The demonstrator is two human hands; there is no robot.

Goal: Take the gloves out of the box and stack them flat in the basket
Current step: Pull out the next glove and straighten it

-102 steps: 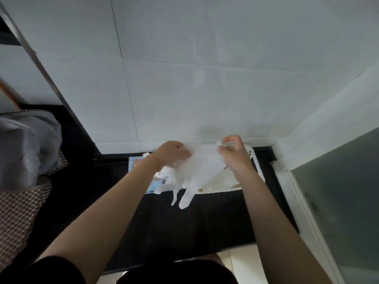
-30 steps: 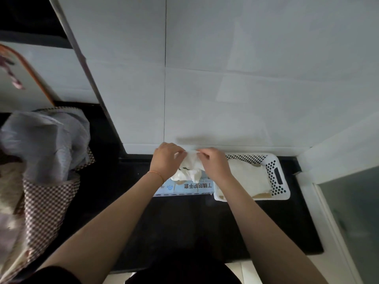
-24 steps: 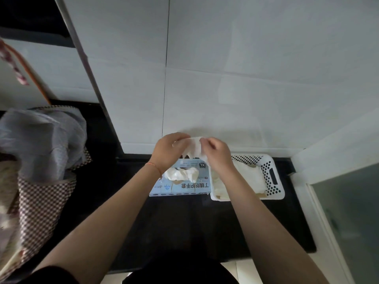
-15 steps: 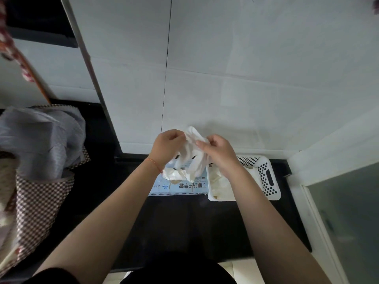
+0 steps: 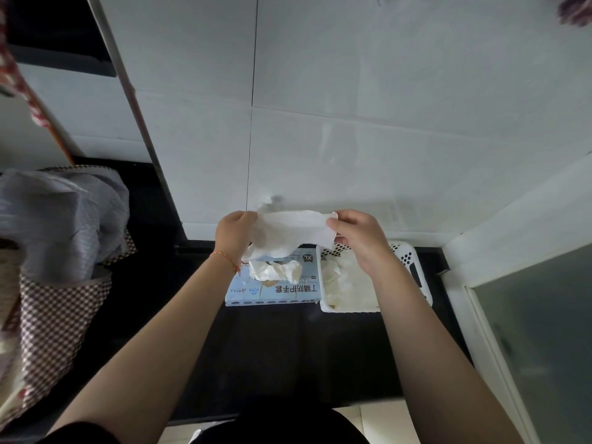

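A white glove [image 5: 293, 229] hung stretched between both grips above the box [image 5: 275, 288]: left hand [image 5: 235, 233] pinched one end, right hand [image 5: 355, 233] the other. It looked thin, crumpled and translucent.

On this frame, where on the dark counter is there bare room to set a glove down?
The dark counter shows bare in front of the glove box and basket, between the forearms, and left of the box toward the checked bag. Along the wall, box and basket sit side by side, crowded.
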